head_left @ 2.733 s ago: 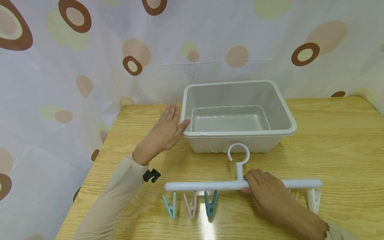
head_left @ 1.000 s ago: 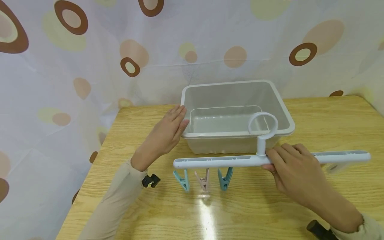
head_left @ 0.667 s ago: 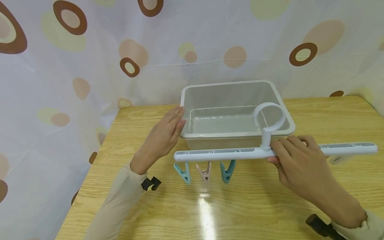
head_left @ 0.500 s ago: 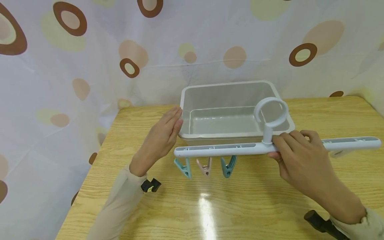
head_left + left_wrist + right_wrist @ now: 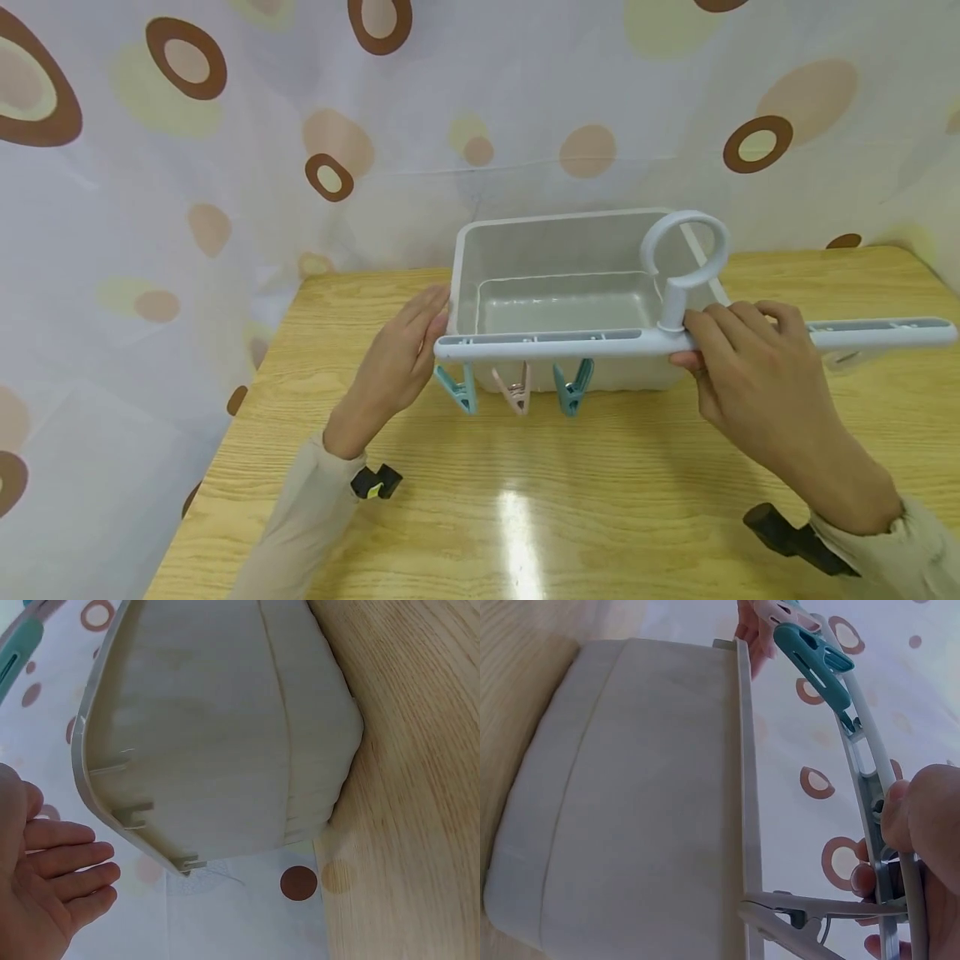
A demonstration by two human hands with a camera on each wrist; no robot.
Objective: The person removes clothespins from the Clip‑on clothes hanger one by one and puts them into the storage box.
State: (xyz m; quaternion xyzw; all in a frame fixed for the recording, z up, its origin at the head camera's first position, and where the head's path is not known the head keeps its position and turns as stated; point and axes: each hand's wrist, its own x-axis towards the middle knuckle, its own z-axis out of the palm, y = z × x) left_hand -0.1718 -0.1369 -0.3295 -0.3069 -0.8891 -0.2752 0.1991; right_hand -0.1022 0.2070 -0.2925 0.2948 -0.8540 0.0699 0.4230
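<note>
My right hand point(image 5: 765, 379) grips the white plastic clip hanger point(image 5: 547, 344) by its bar, just right of the round hook point(image 5: 722, 250). The bar is held level above the table, over the front rim of a grey plastic tub point(image 5: 555, 242). From its left half hang a light blue clothespin point(image 5: 459, 388), a pink clothespin point(image 5: 516, 392) and a teal clothespin point(image 5: 573, 388). A pale clothespin point(image 5: 795, 919) shows beside the tub's rim in the right wrist view. My left hand point(image 5: 390, 371), fingers straight, is at the tub's left side.
The tub stands upright with nothing inside, near the back of the wooden table point(image 5: 420, 533). Behind it hangs a white curtain point(image 5: 420, 100) patterned with brown and yellow ovals. Black wrist mounts point(image 5: 795, 537) sit on the sleeves.
My right hand has lifted the clip hanger, moving it right and then farther back, over the tub's front rim. My left hand has slid slightly toward me along the tub's side.
</note>
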